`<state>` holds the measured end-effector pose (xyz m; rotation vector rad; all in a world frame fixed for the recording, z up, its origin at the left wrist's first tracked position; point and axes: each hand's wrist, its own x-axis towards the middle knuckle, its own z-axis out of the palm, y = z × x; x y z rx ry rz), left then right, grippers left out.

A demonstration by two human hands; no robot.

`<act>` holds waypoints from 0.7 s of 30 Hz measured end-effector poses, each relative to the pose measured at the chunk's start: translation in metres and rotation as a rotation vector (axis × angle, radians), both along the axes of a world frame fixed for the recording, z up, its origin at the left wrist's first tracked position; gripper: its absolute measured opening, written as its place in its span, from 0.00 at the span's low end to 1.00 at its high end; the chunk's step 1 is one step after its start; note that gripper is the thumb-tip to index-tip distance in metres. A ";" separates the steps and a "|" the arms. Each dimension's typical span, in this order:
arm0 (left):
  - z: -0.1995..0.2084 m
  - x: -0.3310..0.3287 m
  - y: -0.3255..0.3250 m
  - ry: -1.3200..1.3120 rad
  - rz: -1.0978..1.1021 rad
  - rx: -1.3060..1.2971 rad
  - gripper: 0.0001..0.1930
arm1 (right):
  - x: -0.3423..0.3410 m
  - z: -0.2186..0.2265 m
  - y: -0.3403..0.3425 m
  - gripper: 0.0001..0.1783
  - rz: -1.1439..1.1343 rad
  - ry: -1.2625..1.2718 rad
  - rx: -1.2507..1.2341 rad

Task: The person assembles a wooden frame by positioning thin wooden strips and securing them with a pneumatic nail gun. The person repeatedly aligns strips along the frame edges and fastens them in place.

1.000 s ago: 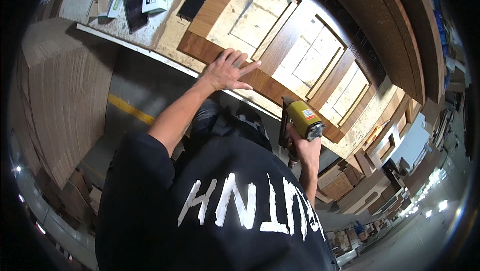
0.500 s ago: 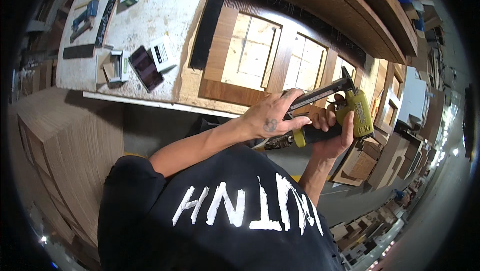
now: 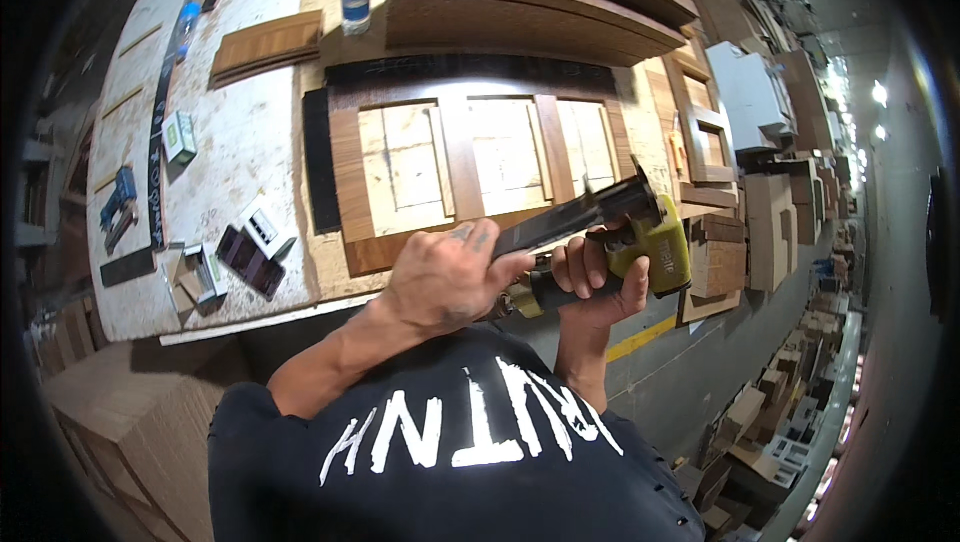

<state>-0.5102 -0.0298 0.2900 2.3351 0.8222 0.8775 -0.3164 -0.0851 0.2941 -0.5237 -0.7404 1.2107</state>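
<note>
A yellow-green and black nail gun (image 3: 662,250) is held up in front of my chest, tilted, with its long dark magazine (image 3: 560,225) slanting down to the left. My right hand (image 3: 597,292) is wrapped round its black handle, thumb up along the yellow body. My left hand (image 3: 445,277) is closed round the lower left end of the magazine. An air hose fitting at the handle's base is partly hidden behind my left hand. Beyond the tool, a brown wooden frame (image 3: 455,157) with several openings lies on the bench.
Stacked brown boards (image 3: 500,7) stand behind the frame, beside a water bottle (image 3: 356,4). On the white bench top (image 3: 250,182) lie a phone (image 3: 250,264), small boxes (image 3: 180,138), a blue nail gun (image 3: 121,204) and wood pieces (image 3: 265,47). A cabinet (image 3: 130,387) stands at lower left.
The view has shifted, showing more of the bench's far side. My left hand now closes round the magazine's end, where its fingers were more extended before. My right hand keeps the handle.
</note>
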 end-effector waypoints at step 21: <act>0.050 -0.041 -0.036 -0.051 -0.182 -0.254 0.31 | 0.029 -0.027 -0.007 0.50 0.268 0.405 0.526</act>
